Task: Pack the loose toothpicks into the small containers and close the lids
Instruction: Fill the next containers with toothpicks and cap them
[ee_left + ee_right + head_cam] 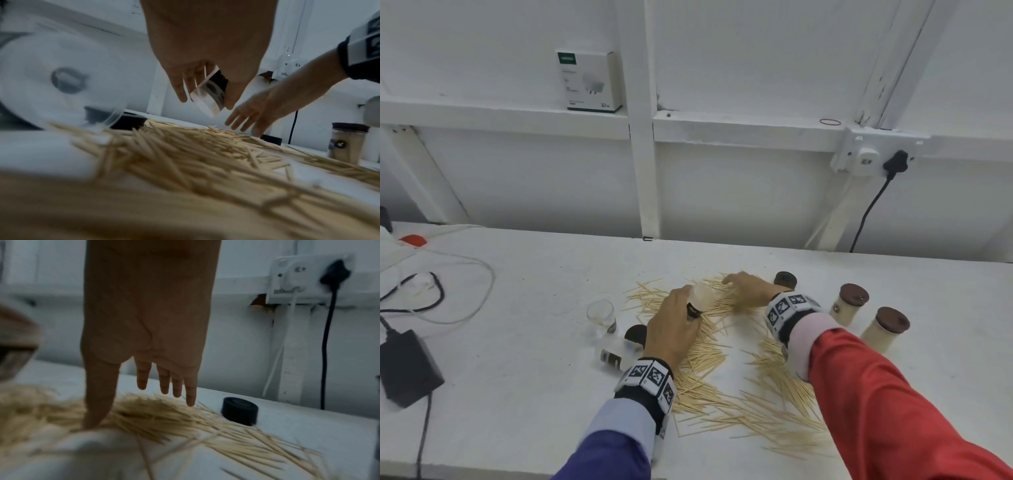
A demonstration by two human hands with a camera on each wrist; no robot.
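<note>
Fingers (176,386) of the right hand (748,287) lay spread over the loose toothpicks (722,377), holding none, while the left hand (671,325) gripped an open container (700,299); filling appeared in hand, gathering a bundle next.

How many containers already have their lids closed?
2: both closed containers stand on the table right of the right forearm, one farther back, one nearer. Others could be hidden behind the arms.

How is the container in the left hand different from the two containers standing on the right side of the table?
The held container is tilted in the left hand and has no lid; the two right containers stand upright on the table with brown lids on. The held one hangs above the loose toothpicks; the two stand beside them. All are small and cylindrical.
</note>
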